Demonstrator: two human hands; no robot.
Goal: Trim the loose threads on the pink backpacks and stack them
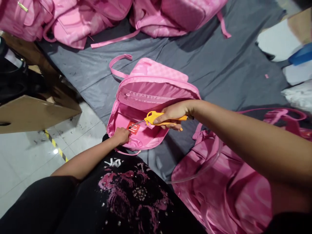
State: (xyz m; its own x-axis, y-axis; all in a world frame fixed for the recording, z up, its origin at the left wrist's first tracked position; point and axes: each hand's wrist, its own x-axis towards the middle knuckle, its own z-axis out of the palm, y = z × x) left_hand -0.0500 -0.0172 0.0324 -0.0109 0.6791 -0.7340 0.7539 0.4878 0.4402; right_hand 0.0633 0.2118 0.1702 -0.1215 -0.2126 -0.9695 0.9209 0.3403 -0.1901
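An unzipped pink backpack (158, 70) lies in front of me, its opening facing my body. My right hand (174, 113) is closed around a yellow air blow gun (156, 117). The gun's thin metal nozzle points left into the bag, toward a red label (134, 128) on the inner lining. Beside that label, my left hand (122, 136) has its fingers curled on the near left edge of the backpack. The nozzle tip ends close to the left fingers; whether it touches the lining I cannot tell.
Several pink backpacks (180, 16) lie along the far side of the grey cloth (234, 65). More pink bags (226, 182) are piled at my right, with a clear hose (207, 170) across them. A cardboard box (36, 113) stands left, above a tiled floor (83, 139).
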